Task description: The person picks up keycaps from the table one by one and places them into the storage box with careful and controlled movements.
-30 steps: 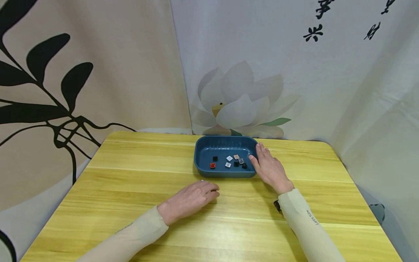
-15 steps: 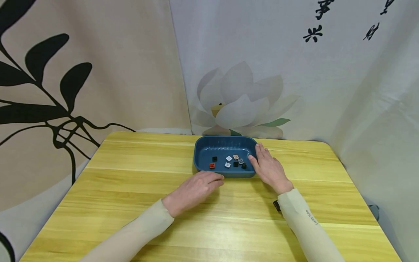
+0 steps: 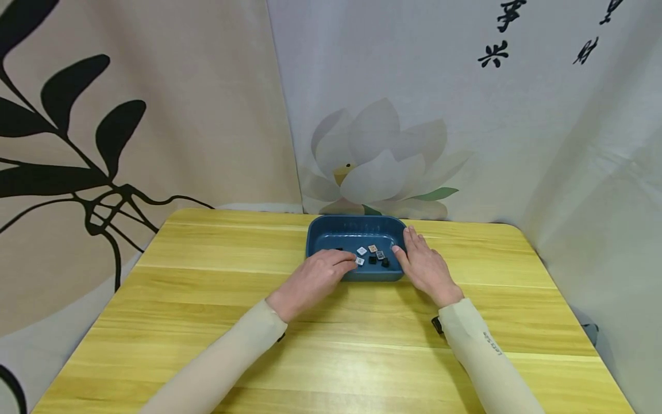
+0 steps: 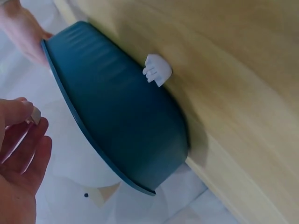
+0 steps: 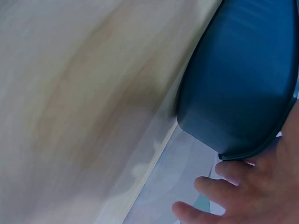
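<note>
A blue tray (image 3: 374, 276) stands at the table's far edge, with several small keycaps inside: white (image 3: 361, 250), beige (image 3: 373, 249), grey (image 3: 380, 255) and black (image 3: 372, 260). My left hand (image 3: 312, 279) reaches over the tray's front rim and covers its left front corner. In the left wrist view, its thumb and fingers pinch a small pale keycap (image 4: 36, 115). Another white keycap (image 4: 157, 70) lies on the table against the tray's outer wall; the head view hides it. At the right end, my right hand (image 3: 428, 273) holds the tray's rim, thumb inside and fingers outside.
The wooden table (image 3: 414, 356) extends toward me and to both sides. Behind it hangs a pale printed curtain (image 3: 207, 115), close to the tray's back wall.
My left hand has moved from the table in front of the tray up over its front rim, now hiding the red keycap. The right hand and the tray have stayed in place.
</note>
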`<state>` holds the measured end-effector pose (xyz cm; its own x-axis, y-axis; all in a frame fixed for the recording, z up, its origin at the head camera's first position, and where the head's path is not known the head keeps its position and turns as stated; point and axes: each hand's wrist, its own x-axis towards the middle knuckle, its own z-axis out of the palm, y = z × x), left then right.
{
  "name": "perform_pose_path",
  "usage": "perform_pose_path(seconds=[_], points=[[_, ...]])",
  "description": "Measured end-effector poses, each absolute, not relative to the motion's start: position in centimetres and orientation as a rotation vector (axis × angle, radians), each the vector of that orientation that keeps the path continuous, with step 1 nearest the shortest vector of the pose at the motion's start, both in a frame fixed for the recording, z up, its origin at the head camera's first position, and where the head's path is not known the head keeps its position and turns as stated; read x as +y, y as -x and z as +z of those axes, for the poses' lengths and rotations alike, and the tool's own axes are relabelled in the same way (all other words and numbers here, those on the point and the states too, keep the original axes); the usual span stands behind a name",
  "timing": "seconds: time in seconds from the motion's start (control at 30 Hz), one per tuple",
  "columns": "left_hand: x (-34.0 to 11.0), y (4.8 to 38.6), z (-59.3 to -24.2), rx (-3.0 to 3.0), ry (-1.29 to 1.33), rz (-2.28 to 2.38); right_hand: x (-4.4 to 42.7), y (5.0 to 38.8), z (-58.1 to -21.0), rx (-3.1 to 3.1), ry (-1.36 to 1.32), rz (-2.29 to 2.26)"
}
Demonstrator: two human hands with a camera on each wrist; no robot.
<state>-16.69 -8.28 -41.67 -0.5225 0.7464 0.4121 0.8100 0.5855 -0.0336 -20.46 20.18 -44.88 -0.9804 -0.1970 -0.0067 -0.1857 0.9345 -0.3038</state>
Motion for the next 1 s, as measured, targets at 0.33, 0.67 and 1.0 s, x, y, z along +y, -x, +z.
perform_pose_path(seconds=[0.33,0.67,1.0], points=[[-7.2,18.8,-41.3,-2.505,1.231,-0.251,20.2,20.5,-44.9,3.051,0.288,-0.471],[-5.7,20.4,-41.0,-2.620,1.144,-0.273,20.2,20.6,-45.0,3.056,0.303,-0.468],[-5.0,22.5,-41.1,-2.825,1.056,-0.321,20.3,20.7,-44.9,3.055,0.315,-0.495]])
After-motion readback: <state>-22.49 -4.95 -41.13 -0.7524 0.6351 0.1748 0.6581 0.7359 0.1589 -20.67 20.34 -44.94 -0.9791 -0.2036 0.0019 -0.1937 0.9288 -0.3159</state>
